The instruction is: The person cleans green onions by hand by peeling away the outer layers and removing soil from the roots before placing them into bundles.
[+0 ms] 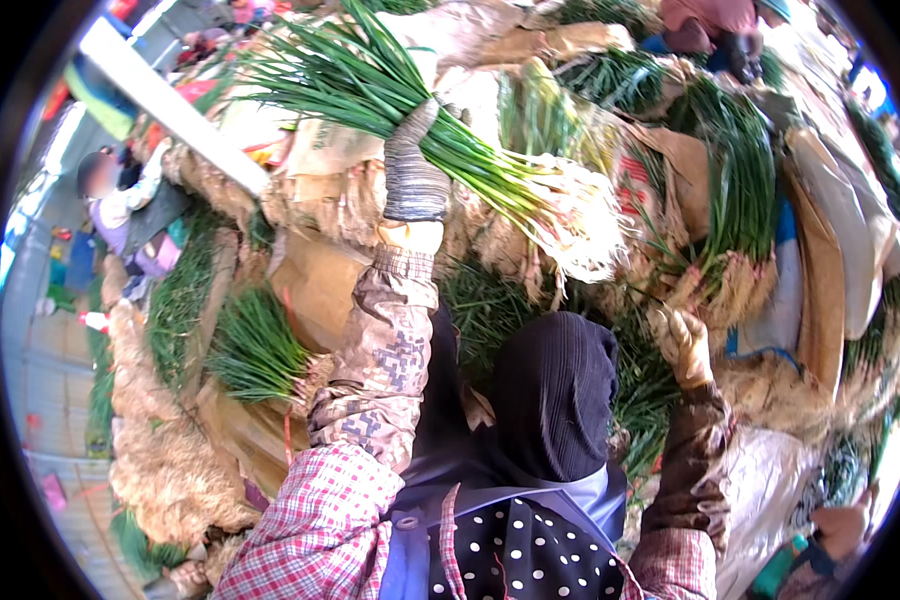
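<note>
My left hand [415,170], in a grey ribbed glove, is wrapped round a thick bunch of spring onions [500,185]. The green leaves point up and to the left, and the pale, stringy roots hang to the right. My right hand [682,340], in a dirty beige glove, is closed below and to the right of those roots. A thin dark piece shows by its fingertips, too small to name. Close to this hand, a second bunch of spring onions [735,185] lies with its roots toward me.
A smaller onion bunch [260,345] lies left of my left forearm. My black-clad knee [555,395] rises between my arms. Brown sacking [315,285] and root piles [160,420] lie around. Other people sit at the left [135,205], far right [715,25] and lower right [835,540].
</note>
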A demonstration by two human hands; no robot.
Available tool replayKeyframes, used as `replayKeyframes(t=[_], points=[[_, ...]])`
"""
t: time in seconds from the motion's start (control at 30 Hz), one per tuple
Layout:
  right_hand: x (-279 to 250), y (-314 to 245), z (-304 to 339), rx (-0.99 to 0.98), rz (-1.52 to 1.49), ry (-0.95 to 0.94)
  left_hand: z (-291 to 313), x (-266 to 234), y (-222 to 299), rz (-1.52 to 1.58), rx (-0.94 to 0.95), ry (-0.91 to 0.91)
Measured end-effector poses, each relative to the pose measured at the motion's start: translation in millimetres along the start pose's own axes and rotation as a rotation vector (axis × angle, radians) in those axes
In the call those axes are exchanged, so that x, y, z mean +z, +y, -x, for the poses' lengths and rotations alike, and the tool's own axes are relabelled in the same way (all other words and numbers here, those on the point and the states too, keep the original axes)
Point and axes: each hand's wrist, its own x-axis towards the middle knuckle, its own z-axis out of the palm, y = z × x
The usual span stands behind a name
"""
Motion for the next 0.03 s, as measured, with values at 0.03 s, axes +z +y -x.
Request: replayKeyframes(t=[0.03], points=[[1.0,7.0,-16.9,0.01,-0.011,-0.037,0.7,-3.7,20.3,-0.074,0.065,0.045]])
